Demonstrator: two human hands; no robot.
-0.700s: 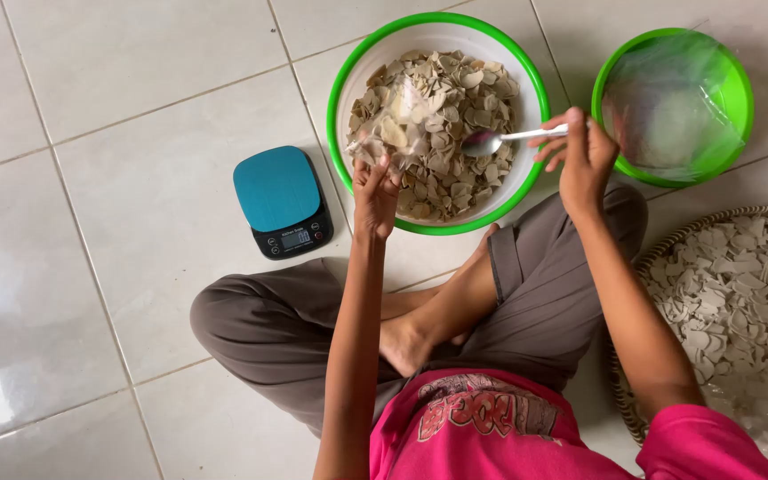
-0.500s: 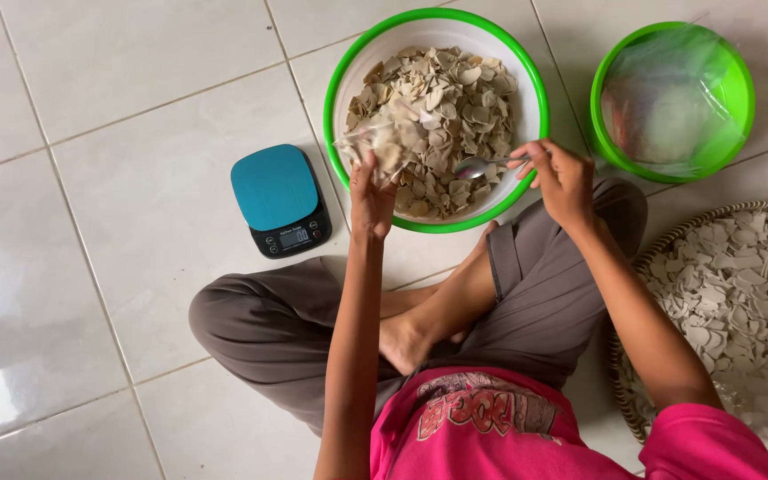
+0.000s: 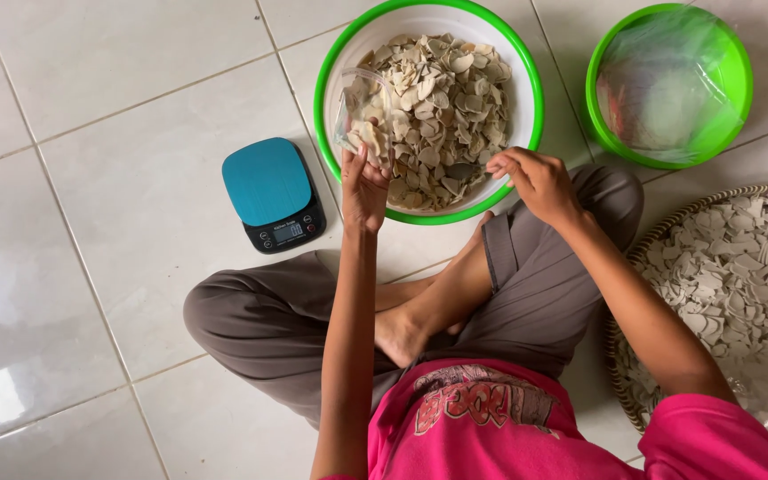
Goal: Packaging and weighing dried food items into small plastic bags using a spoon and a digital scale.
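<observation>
My left hand is shut on a small clear plastic bag with a few pale chips in it, held at the left rim of a white bowl with a green rim. The bowl is heaped with pale, broken chips. My right hand rests at the bowl's near rim, fingers closed on a metal spoon whose scoop lies among the chips. I sit cross-legged on the tiled floor, right behind the bowl.
A teal kitchen scale stands on the floor left of the bowl. A green bowl holding clear plastic bags sits at the upper right. A woven tray spread with more chips lies at my right.
My right hand has come down and toward me, bringing the spoon from above the bowl into the chips at the near rim. The bag in my left hand now holds chips.
</observation>
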